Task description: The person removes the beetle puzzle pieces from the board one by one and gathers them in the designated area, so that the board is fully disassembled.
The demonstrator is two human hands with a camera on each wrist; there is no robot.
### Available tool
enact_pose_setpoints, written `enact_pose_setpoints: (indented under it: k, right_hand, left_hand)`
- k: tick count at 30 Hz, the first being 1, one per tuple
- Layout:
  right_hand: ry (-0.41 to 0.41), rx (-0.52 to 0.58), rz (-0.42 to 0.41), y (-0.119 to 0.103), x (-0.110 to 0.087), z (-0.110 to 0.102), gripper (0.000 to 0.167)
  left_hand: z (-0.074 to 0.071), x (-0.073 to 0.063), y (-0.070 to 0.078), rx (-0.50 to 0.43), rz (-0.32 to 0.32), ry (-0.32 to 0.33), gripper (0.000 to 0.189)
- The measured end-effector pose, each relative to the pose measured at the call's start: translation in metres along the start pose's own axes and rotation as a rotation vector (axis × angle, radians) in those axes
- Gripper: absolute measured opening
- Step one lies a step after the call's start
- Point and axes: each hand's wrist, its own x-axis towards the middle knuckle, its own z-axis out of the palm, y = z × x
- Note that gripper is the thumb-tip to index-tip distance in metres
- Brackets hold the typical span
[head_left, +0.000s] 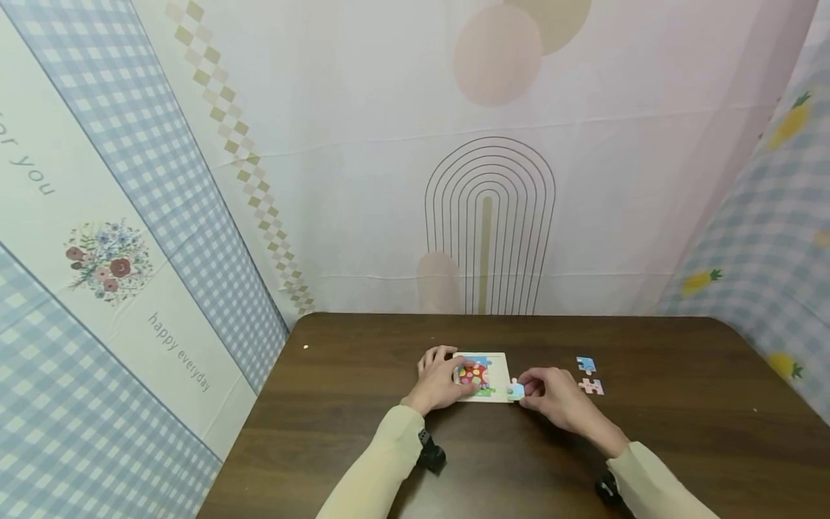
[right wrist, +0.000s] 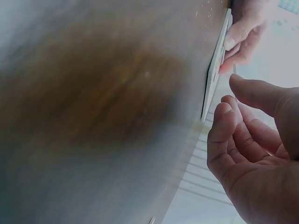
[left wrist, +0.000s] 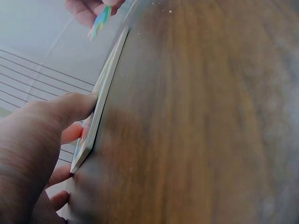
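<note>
A square jigsaw board (head_left: 499,380) with a pale frame lies on the table, its left part showing a red shape with coloured dots. My left hand (head_left: 437,383) rests on the board's left side, thumb near the front edge and index finger across the picture. Low over the board's right edge is a blue and green puzzle piece (head_left: 515,391), which my right hand (head_left: 554,396) pinches between thumb and fingertips. The left wrist view also has this piece (left wrist: 101,22), apart from the board (left wrist: 110,74). The right wrist view shows it edge-on, mostly hidden by fingers.
Two loose puzzle pieces lie right of the board: a blue one (head_left: 586,365) and a pinkish one (head_left: 591,387) just in front of it. The dark wooden table (head_left: 363,339) ends at a hanging cloth (head_left: 363,216) behind. Small light specks dot the tabletop.
</note>
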Motion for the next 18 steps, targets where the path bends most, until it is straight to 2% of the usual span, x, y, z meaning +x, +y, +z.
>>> enact_pose_setpoints:
  k: [8,18]
  right_hand:
    - [0.02,-0.002,-0.001,0.016,-0.016,-0.016,0.022]
    - [0.003,0.002,0.031,0.037,-0.038,-0.038,0.022]
  left_hand:
    - [0.0,0.001,0.0,0.0,0.004,-0.005,0.044]
    - [0.0,-0.001,-0.001,-0.011,0.009,0.002,0.041]
